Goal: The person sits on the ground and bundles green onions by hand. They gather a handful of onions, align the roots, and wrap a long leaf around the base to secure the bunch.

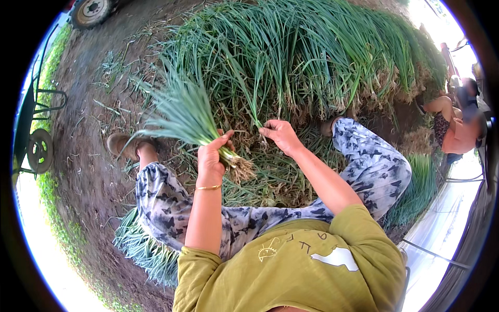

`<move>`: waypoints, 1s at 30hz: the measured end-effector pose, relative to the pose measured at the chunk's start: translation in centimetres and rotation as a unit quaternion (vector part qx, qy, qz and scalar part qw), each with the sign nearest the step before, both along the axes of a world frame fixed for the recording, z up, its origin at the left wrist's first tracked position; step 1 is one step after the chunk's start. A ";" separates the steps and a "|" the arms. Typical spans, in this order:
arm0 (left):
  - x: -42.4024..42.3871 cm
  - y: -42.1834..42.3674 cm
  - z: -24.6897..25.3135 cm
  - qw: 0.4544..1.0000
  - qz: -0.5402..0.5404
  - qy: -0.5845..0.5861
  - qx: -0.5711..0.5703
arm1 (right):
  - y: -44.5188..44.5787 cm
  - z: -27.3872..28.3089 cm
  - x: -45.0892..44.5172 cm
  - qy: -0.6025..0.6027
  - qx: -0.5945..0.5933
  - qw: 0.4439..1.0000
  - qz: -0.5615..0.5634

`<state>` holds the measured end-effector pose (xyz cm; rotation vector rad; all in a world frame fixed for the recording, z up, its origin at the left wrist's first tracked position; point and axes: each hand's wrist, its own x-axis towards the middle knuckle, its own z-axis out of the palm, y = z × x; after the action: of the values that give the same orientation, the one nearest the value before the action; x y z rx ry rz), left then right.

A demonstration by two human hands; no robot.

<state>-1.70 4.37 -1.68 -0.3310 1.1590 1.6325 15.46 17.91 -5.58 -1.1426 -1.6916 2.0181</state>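
Observation:
My left hand (212,158) is closed around a bunch of green onions (195,117), its leaves fanning up and left and its brown roots hanging to the lower right. My right hand (281,136) pinches a thin green onion stalk (252,107) near its root end; the leaves run up towards the big heap. That long heap of green onions (273,50) lies in front of me, roots towards me. Loose leaf trimmings (273,187) cover the ground between my legs.
Trimmed green onions (152,253) lie behind my left leg, and a neat row (417,187) lies by my right knee. A person (460,128) sits at the far right. A wheelbarrow (35,128) stands left; a vehicle wheel (91,11) shows at upper left.

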 end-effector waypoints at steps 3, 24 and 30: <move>1.3 0.6 -0.3 0.997 -0.069 0.037 0.002 | -2.3 2.0 0.5 -0.030 0.108 0.991 0.077; 1.3 0.3 -0.7 0.992 -0.062 0.111 0.004 | -4.7 3.3 -1.2 0.028 0.147 0.979 0.137; -0.6 0.0 0.4 0.985 0.019 0.168 -0.044 | -6.9 3.8 0.0 -0.099 0.146 0.962 0.210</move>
<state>-2.33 4.40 -1.27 -0.1353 1.4891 1.7169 15.49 11.01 -1.78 -0.9723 -2.4115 1.8221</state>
